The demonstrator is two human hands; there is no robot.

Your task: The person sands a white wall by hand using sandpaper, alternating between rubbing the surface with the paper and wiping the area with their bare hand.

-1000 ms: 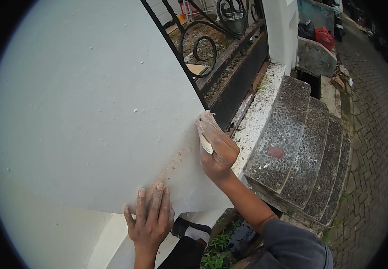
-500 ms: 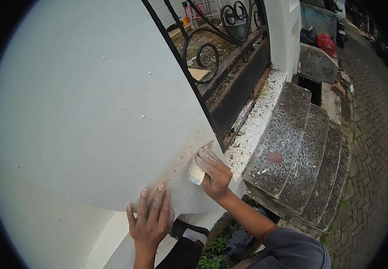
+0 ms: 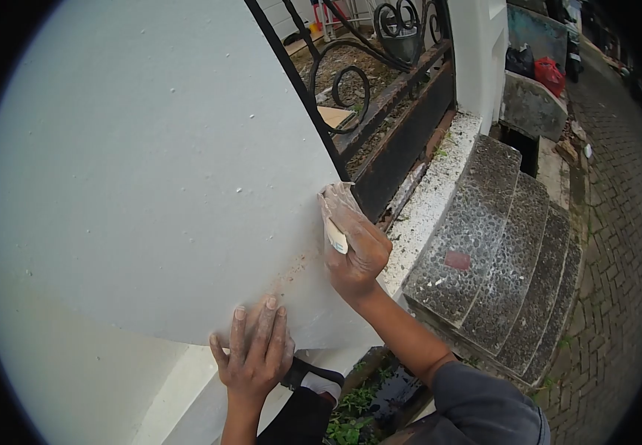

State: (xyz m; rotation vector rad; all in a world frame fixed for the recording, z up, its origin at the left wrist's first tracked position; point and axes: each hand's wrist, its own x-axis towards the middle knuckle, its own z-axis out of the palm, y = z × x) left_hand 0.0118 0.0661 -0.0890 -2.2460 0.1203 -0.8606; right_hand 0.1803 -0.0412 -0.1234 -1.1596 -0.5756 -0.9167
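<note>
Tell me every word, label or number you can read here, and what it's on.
folded sandpaper in the right hand: a bit of bluish print at its edge, too small to read.
white wall, pebbled steps, iron gate: no lettering shows.

Outdoors, flat overcast daylight, no hard shadows. Large white wall [image 3: 150, 185] fills the left, smooth with small specks. Behind it a black wrought-iron fence [image 3: 402, 111] with scrollwork runs to a white pillar [image 3: 477, 52]. Below the fence is a white speckled ledge [image 3: 436, 193], then curved pebble-faced steps [image 3: 499, 237]. Brick paving [image 3: 617, 245] lies right. Weeds [image 3: 351, 419] grow at the wall base.
</note>
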